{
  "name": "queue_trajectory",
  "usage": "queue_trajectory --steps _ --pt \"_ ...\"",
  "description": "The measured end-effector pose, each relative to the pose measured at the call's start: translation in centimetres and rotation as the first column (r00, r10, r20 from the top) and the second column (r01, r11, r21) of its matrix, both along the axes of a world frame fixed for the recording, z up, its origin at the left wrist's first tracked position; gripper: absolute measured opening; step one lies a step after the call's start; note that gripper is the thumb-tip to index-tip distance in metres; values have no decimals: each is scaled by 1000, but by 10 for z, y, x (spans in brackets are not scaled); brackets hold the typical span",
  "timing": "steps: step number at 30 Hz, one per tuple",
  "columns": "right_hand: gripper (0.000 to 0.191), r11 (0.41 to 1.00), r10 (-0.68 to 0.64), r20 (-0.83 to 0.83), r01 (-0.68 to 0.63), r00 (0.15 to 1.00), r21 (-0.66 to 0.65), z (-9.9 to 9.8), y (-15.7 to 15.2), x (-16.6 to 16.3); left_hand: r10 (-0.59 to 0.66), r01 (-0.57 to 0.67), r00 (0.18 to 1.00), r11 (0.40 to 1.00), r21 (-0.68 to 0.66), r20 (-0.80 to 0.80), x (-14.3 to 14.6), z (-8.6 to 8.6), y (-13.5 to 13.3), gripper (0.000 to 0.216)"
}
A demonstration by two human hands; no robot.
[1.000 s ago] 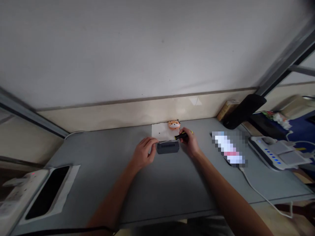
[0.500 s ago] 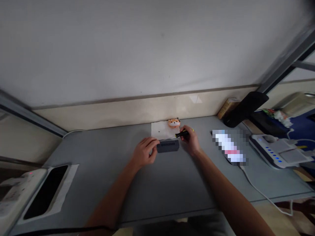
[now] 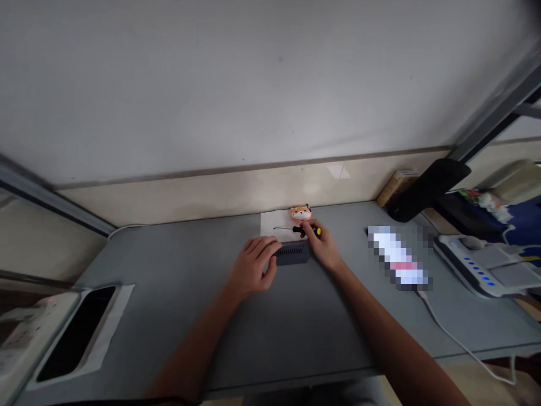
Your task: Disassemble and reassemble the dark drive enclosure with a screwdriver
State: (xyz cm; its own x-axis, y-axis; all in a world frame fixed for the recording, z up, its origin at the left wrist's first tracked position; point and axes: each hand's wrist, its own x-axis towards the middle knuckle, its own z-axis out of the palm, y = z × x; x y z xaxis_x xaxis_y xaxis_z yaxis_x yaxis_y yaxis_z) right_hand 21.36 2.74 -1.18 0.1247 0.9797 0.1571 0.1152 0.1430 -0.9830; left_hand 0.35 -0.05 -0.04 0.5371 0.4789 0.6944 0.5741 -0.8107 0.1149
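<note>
At frame centre, the left hand [image 3: 256,265] lay half-curled against the box [image 3: 291,253]; the right hand [image 3: 323,247] pinched a screwdriver [image 3: 305,230].

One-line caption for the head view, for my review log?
On a grey desk, the left hand rests on a dark box while the right hand holds a screwdriver over white paper.

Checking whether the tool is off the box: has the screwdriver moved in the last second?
Yes. The screwdriver has swung off the grey box, back over the white paper beside the toy.
</note>
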Motion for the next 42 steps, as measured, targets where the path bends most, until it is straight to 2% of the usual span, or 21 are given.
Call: queue_trajectory --steps 5,12,18,23,28,31,37,42 --pt "48 1000 -27 -11 27 1000 -10 2 0 3 -21 20 999 999 -34 -38 10 -4 -4 30" --pt "48 996 -64 -57 60 996 -63 5 1 4 19 -22 999 996 -86 -32 2 -2 0 37" --pt "44 999 -40 -53 38 998 -37 5 -1 3 14 -15 998 1000 -16 -58 6 2 -3 31" --pt "45 996 -57 -90 51 994 -71 5 1 5 21 -23 998 999 -26 -65 12 1 -7 26" --pt "44 1000 -13 -38 12 999 -20 2 1 3 25 -26 998 1000 -15 -61 13 -1 -6 25" --pt "43 999 -9 -33 8 999 -32 5 0 3 36 -37 997 999 -12 -71 13 -2 -6 25" --pt "45 992 -75 -150 57 986 -115 16 -1 6 46 -47 996 999 -21 -70 13 -2 -7 26" --pt "37 983 -133 -305 87 943 -160 22 -3 13 81 -81 993 997 -1 -85 16 -1 -9 24"
